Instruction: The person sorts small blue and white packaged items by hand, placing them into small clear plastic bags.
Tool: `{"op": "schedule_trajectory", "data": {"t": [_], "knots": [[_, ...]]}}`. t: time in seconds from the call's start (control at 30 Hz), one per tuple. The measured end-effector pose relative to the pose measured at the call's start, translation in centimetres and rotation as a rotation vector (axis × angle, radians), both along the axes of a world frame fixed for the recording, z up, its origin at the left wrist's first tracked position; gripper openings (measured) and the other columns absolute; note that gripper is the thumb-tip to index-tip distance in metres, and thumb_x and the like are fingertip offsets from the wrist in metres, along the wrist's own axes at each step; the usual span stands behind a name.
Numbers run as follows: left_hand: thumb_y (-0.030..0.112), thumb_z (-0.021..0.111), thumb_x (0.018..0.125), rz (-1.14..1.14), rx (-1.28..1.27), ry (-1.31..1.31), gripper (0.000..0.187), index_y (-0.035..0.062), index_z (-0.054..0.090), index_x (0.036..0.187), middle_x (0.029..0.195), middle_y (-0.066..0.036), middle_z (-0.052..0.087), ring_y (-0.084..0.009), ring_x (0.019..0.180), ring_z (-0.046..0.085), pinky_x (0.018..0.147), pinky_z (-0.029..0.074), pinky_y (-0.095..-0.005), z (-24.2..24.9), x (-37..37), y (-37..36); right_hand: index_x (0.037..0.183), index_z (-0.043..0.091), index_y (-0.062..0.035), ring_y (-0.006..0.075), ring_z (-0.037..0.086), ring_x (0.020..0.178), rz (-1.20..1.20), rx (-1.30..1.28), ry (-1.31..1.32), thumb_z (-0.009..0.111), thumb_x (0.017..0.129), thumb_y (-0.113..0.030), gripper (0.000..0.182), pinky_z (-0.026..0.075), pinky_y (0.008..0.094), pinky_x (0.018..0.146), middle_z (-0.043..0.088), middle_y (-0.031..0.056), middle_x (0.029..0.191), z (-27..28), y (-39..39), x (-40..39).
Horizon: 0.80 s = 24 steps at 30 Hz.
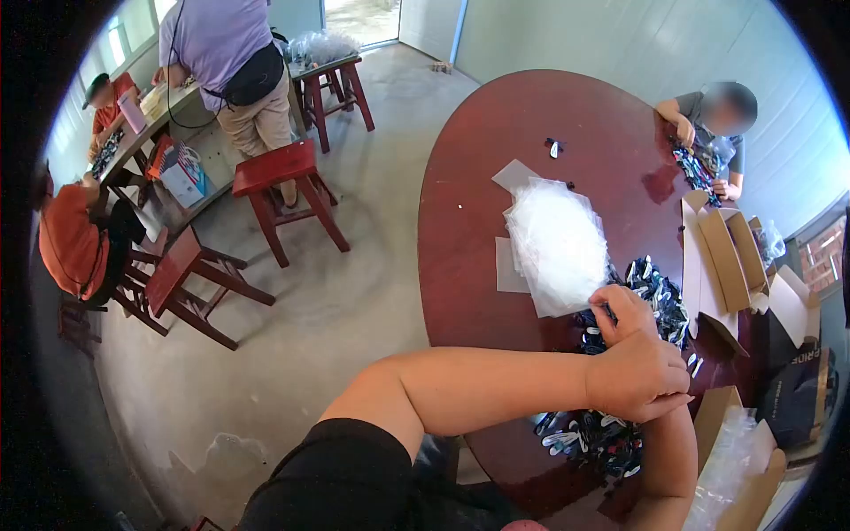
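Observation:
My left hand (639,376) reaches across from the left, its fingers drawn together beside my right forearm; anything they hold is hidden. Beyond it, my right hand (627,314) has its thumb and fingertips pinched at the lower edge of a pile of clear plastic bags (558,243). Whether a bag is between those fingertips is too small to tell. A heap of dark and white clip-like pieces (657,296) lies just right of my right hand. Another heap of similar pieces (602,442) is below my left hand, on the dark red table (478,177).
Open cardboard boxes (726,257) and a box with plastic bags (730,460) line the right side. A person (726,115) handles pieces across the table. Red stools (274,168) and other people (221,53) are at the left.

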<state>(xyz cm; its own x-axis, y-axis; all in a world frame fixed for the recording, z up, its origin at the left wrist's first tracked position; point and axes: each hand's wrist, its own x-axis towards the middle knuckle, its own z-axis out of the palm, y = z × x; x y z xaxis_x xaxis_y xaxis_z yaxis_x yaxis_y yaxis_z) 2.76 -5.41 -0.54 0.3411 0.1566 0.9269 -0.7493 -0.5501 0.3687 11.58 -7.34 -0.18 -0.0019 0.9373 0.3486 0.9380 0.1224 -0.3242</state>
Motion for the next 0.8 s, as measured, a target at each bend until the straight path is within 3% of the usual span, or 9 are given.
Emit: {"op": "schedule_trajectory", "data": {"t": [0.2,0.4,0.5,0.6,0.63,0.7,0.73,0.77,0.8], "knots": [[0.013,0.070,0.076,-0.014,0.016,0.037,0.012,0.0025,0.064,0.079,0.074,-0.011,0.062,-0.0305,0.070,0.061,0.065,0.049,-0.0398,-0.5,0.1,0.0,0.090,0.063,-0.0024,0.0315,0.056,0.072,0.160,0.137,-0.053,0.069,0.074,-0.002,0.017,0.047,0.0388,0.063,0.057,0.0125,0.081,-0.3,0.3,0.6],[0.013,0.069,0.076,0.030,0.043,0.019,0.013,0.0026,0.063,0.082,0.079,-0.013,0.063,-0.0312,0.074,0.063,0.068,0.050,-0.0399,-0.1,-0.1,0.5,0.087,0.066,-0.0013,0.0259,0.054,0.073,0.188,-0.011,-0.008,0.066,0.074,-0.002,0.014,0.046,0.0337,0.065,0.053,0.0100,0.079,0.0,-1.6,3.8],[0.013,0.067,0.075,0.101,0.005,-0.042,0.009,0.0046,0.063,0.076,0.074,-0.010,0.061,-0.0307,0.074,0.061,0.063,0.047,-0.0401,0.4,0.2,0.8,0.087,0.065,-0.0007,0.0226,0.059,0.081,0.198,0.051,0.325,0.062,0.079,-0.006,0.010,0.050,0.0305,0.073,0.059,0.0108,0.087,-3.8,-3.8,6.8],[0.009,0.067,0.076,0.123,-0.017,-0.042,0.015,0.0038,0.065,0.090,0.091,-0.011,0.065,-0.0308,0.086,0.064,0.079,0.052,-0.0408,0.6,-0.1,1.3,0.093,0.065,-0.0062,0.0213,0.064,0.097,-0.069,-0.060,0.710,0.056,0.087,-0.007,0.010,0.051,0.0302,0.084,0.065,0.0133,0.106,-3.1,-7.4,6.5],[0.007,0.068,0.076,0.141,-0.051,-0.015,0.018,0.0039,0.065,0.093,0.094,-0.012,0.066,-0.0316,0.089,0.063,0.082,0.051,-0.0416,0.8,-0.2,1.2,0.095,0.064,-0.0059,0.0190,0.064,0.093,0.027,0.001,0.382,0.058,0.087,-0.006,0.010,0.051,0.0299,0.081,0.065,0.0104,0.102,-0.6,-6.8,5.3],[0.006,0.069,0.075,0.202,-0.018,-0.020,0.031,0.0034,0.064,0.105,0.108,-0.016,0.063,-0.0342,0.101,0.060,0.091,0.048,-0.0437,0.9,0.0,1.8,0.097,0.062,-0.0048,0.0141,0.064,0.085,-0.036,0.026,0.228,0.062,0.085,-0.003,0.012,0.051,0.0275,0.075,0.066,0.0052,0.093,2.9,-7.8,3.8],[0.007,0.070,0.074,0.284,0.001,0.020,0.036,0.0028,0.063,0.109,0.114,-0.018,0.060,-0.0351,0.107,0.058,0.094,0.046,-0.0443,1.1,-0.2,2.1,0.096,0.060,-0.0040,0.0113,0.063,0.081,-0.192,-0.001,0.405,0.064,0.084,-0.001,0.013,0.051,0.0254,0.072,0.066,0.0029,0.089,3.4,-9.1,3.6],[0.008,0.071,0.074,0.358,0.023,0.060,0.041,0.0023,0.061,0.113,0.121,-0.019,0.056,-0.0359,0.113,0.055,0.098,0.043,-0.0449,1.4,-0.4,2.4,0.090,0.058,-0.0040,0.0074,0.061,0.079,-0.289,-0.005,0.745,0.066,0.082,0.002,0.013,0.049,0.0217,0.069,0.065,0.0025,0.083,4.2,-9.2,3.3],[0.011,0.073,0.075,0.363,-0.007,0.129,0.054,0.0016,0.054,0.125,0.129,-0.020,0.051,-0.0343,0.122,0.050,0.103,0.039,-0.0456,1.3,-0.4,2.5,0.088,0.056,-0.0040,0.0074,0.061,0.078,-0.312,0.015,0.803,0.066,0.082,0.001,0.013,0.049,0.0211,0.069,0.064,0.0028,0.081,4.3,-9.6,3.8]]}}
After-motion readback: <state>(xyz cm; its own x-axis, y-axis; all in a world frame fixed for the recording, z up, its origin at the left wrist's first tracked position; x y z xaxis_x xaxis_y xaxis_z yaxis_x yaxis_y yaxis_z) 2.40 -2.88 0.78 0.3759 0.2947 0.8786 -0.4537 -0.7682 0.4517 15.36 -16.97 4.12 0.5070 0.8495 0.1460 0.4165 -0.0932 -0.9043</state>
